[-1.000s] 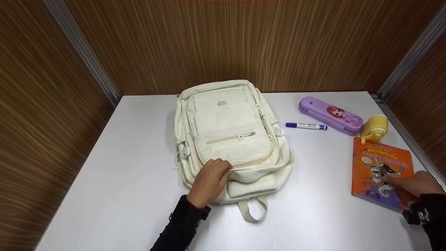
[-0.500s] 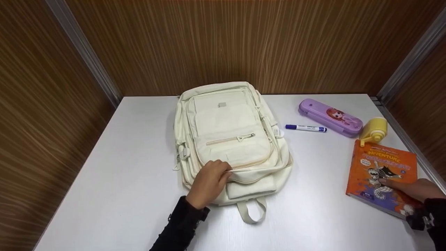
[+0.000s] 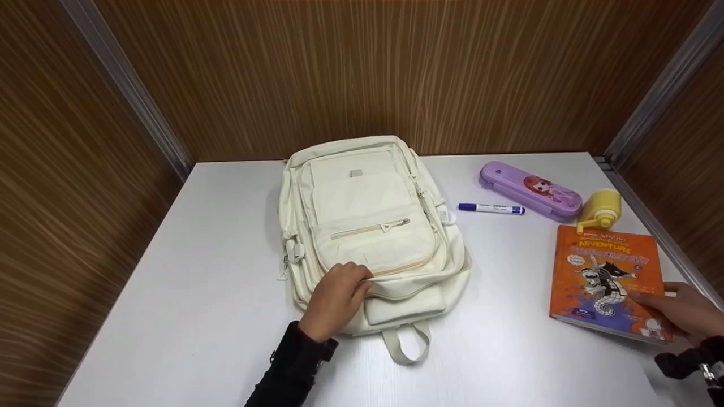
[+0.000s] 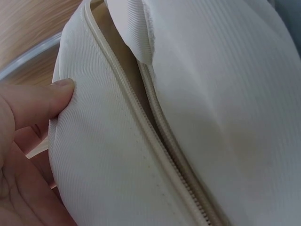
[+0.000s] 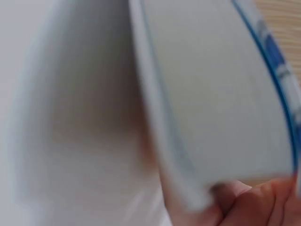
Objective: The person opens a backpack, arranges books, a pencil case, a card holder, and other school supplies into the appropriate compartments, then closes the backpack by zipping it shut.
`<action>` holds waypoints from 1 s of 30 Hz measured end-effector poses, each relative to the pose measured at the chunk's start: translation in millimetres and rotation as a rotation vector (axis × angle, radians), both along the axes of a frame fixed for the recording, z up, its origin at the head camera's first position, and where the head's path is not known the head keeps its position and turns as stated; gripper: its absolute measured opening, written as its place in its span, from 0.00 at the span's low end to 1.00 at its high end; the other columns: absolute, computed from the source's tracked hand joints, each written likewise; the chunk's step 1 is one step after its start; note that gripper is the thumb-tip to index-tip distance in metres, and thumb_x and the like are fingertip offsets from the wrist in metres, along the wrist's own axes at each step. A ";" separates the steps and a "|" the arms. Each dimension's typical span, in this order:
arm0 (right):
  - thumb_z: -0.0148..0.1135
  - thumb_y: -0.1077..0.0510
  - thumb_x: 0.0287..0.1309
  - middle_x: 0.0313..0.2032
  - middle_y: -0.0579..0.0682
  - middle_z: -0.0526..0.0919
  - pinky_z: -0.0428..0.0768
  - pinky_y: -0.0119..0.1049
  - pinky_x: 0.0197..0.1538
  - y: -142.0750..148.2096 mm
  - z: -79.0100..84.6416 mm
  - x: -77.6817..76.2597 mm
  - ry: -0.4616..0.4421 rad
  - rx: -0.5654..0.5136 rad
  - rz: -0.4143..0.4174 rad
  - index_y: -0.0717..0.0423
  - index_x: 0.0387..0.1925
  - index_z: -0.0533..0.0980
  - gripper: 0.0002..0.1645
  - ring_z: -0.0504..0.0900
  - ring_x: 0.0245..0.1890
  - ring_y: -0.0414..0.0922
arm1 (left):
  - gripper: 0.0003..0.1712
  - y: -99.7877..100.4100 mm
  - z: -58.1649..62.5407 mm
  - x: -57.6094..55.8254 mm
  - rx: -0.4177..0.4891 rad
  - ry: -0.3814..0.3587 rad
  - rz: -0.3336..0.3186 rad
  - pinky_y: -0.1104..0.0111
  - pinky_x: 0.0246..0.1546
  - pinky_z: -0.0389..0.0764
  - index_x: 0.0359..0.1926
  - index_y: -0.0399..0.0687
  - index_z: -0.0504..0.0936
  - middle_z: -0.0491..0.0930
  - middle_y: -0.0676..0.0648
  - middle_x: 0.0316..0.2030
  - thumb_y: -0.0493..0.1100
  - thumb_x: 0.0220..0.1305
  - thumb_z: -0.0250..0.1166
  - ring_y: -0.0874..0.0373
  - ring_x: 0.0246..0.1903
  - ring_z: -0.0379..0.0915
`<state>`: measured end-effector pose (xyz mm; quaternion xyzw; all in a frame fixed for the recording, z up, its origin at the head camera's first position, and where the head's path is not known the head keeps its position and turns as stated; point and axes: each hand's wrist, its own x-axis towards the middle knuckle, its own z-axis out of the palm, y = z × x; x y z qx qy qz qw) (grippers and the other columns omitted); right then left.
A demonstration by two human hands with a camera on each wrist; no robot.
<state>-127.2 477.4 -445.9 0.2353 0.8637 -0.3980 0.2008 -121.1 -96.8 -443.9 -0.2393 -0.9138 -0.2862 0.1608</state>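
Observation:
A cream backpack (image 3: 367, 192) lies on its back on the white table. My left hand (image 3: 337, 297) pinches the fabric edge of its near end. In the left wrist view, the thumb presses that cloth beside a partly parted zipper (image 4: 155, 136). On the right, my right hand (image 3: 681, 308) grips a thick orange and purple book (image 3: 605, 282) by its right edge, thumb on the cover and fingers beneath. The right wrist view has the book's page block (image 5: 216, 94) close up, with the hand (image 5: 254, 202) around its edge and a blurred shadow on the white surface.
Beyond the book stand a yellow crank pencil sharpener (image 3: 602, 210) and a purple pencil case (image 3: 529, 191) with a doll picture. A blue-capped marker (image 3: 491, 208) lies between case and backpack. Wood-grain panels (image 3: 362, 73) wall in the table's back and sides.
My right hand has gone from lying over the book's cover to holding its right edge, and the book has shifted left. The left hand keeps its hold on the backpack.

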 end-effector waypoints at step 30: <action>0.46 0.50 0.74 0.39 0.43 0.84 0.86 0.36 0.38 -144.8 19.1 17.6 0.146 -0.641 0.180 0.64 0.74 0.34 0.44 0.87 0.35 0.42 | 0.08 13.1 14.4 -12.9 0.351 0.253 0.141 0.65 0.41 0.74 0.43 0.42 0.83 0.83 0.48 0.36 0.39 0.67 0.61 0.55 0.36 0.73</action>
